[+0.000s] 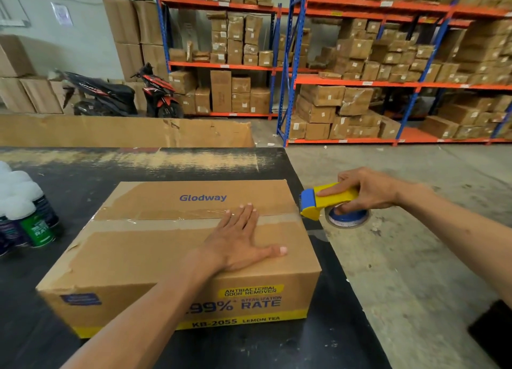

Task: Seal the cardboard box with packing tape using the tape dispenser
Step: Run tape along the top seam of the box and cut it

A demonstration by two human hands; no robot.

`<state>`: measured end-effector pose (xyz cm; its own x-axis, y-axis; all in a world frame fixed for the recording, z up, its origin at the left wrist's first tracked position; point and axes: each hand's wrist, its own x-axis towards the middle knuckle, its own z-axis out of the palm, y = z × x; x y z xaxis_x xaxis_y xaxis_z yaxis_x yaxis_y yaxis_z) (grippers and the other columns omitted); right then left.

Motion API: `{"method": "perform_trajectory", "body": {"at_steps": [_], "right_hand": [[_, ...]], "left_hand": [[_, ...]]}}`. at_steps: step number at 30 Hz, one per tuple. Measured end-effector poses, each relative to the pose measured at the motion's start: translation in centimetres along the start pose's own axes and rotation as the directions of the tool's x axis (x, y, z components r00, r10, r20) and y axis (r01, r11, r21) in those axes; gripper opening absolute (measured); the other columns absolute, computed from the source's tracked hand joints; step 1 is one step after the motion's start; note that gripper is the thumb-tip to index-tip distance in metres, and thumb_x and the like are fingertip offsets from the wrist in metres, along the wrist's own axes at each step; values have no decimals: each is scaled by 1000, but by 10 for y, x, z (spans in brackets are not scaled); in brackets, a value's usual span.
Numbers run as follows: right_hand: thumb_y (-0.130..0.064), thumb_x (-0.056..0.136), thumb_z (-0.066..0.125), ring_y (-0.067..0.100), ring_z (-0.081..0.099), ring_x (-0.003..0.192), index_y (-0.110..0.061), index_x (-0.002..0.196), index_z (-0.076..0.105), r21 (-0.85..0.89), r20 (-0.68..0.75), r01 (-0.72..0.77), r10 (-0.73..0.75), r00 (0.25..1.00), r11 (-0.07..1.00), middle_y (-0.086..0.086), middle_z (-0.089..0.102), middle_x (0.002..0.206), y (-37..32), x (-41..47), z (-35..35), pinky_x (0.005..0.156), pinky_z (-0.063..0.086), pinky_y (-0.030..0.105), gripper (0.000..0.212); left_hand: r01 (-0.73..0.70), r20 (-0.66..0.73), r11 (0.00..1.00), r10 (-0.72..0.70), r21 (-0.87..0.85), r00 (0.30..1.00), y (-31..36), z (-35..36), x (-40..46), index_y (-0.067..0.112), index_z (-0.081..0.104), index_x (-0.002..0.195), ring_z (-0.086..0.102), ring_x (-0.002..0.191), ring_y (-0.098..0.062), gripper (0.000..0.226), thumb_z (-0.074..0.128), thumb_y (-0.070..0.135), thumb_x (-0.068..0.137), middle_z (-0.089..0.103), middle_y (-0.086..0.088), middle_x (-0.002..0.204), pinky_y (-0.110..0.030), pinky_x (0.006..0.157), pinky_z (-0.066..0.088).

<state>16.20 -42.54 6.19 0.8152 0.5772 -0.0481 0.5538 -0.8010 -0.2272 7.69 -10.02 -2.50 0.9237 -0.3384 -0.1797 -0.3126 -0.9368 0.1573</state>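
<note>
A brown cardboard box (155, 252) printed "Glodway" lies closed on the black table (69, 180). A strip of clear packing tape (166, 219) runs along its centre seam from left to right. My left hand (238, 241) rests flat on the lid, fingers spread over the seam near the right end. My right hand (368, 191) grips the yellow and blue tape dispenser (329, 201), which sits just past the box's right top edge, its blade end touching the tape. The tape roll (347, 217) hangs below my hand.
Several white-capped spray bottles (27, 216) stand at the table's left edge. A long open carton (124, 131) lies behind the table. Two parked scooters (158, 91) and blue-orange racks (360, 77) full of boxes fill the background. Concrete floor (401, 258) lies to the right.
</note>
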Motion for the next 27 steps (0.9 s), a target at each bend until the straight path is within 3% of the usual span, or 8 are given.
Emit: {"method": "perform_trajectory", "body": {"at_steps": [6,10,13,18,27], "right_hand": [[-28,82,74,11,54,78,-61,121,59,-40,51,12,-10,999,999,-6,52,87,-1,13,6,67,42,20,53],[-26,80,74,13,56,78,-59,118,64,11,12,-22,22,1000,1000,-6,55,86,-1,14,9,70,47,26,51],[-25,79,76,13,56,79,-60,117,63,55,3,-43,43,999,998,-5,55,88,1,10,13,70,47,26,53],[-22,80,77,12,55,77,-58,119,63,108,-41,-55,59,997,993,-4,54,88,5,-2,15,67,43,20,55],[-31,81,77,12,51,74,-62,121,59,40,-22,-21,21,1000,999,-1,50,86,8,-11,12,63,38,21,53]], "left_hand": [[5,23,1000,-4,-21,1000,0,-1,2,19,-17,156,-23,150,-15,126,19,100,67,-23,-2,164,-44,123,-9],[75,12,996,-76,57,997,31,-11,11,9,-17,155,-26,149,-29,138,20,103,61,-28,-14,161,-55,120,-12],[48,-54,997,-51,-56,997,73,-3,32,9,-20,154,-30,146,-33,140,23,103,60,-31,-16,159,-59,118,-13],[135,-100,990,-139,-49,985,87,10,47,10,-11,157,-22,150,-33,114,34,82,80,-21,-15,164,-57,119,-11],[118,-108,992,-122,-44,987,87,10,46,9,-9,157,-22,150,-34,109,29,78,83,-19,-16,164,-59,118,-11]]}}
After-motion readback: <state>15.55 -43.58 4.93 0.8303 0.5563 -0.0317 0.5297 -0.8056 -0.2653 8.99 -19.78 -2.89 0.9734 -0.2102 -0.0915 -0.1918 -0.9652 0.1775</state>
